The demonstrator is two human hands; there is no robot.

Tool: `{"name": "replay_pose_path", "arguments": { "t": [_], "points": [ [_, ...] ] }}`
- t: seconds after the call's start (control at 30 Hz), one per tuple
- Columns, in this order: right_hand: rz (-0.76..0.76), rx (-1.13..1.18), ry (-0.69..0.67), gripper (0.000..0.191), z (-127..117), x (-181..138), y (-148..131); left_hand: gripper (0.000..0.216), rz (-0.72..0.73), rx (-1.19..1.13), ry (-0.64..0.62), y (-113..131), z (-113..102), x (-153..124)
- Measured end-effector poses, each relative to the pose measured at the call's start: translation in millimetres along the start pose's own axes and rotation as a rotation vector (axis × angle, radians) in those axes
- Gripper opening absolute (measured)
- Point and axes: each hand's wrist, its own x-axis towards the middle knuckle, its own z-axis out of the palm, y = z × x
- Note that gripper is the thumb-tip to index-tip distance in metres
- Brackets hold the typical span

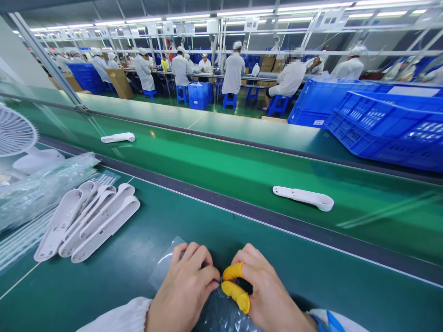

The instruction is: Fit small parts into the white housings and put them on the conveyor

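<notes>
My left hand (188,281) is closed, thumb and forefinger pinching the edge of a clear plastic bag (221,311) at the front of the green table. Yellow finger cots cover the thumb and forefinger of my right hand (256,283), which pinches the same bag close beside the left fingertips. Part of the clear film (165,263) spreads out behind my left hand. The lower part of the bag runs out of view at the bottom. To the left lies a fanned pile of white plastic housings (104,221), long and rounded at one end.
Clear plastic bags (44,189) and a white fan (17,133) stand at the left. Two white housings (304,197) lie apart on the green conveyor belt (207,157). Blue crates (391,124) stand at the far right. People in white (232,69) work behind.
</notes>
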Motion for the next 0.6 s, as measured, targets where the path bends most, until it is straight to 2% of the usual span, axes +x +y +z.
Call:
{"name": "replay_pose_path", "arguments": {
  "t": [0.3,0.43,0.6],
  "points": [
    [0.052,-0.161,-0.07,0.013,-2.6,-4.6,-5.7,0.017,0.068,0.025,0.012,4.4,0.1,1.9],
    [0.061,-0.16,-0.116,0.015,-5.0,-2.1,-8.6,0.021,0.046,0.023,0.047,6.7,4.0,0.7],
    [0.107,-0.138,-0.134,0.015,-5.3,1.4,-7.7,0.02,0.044,0.025,0.01,6.9,3.7,0.4]
  ]
}}
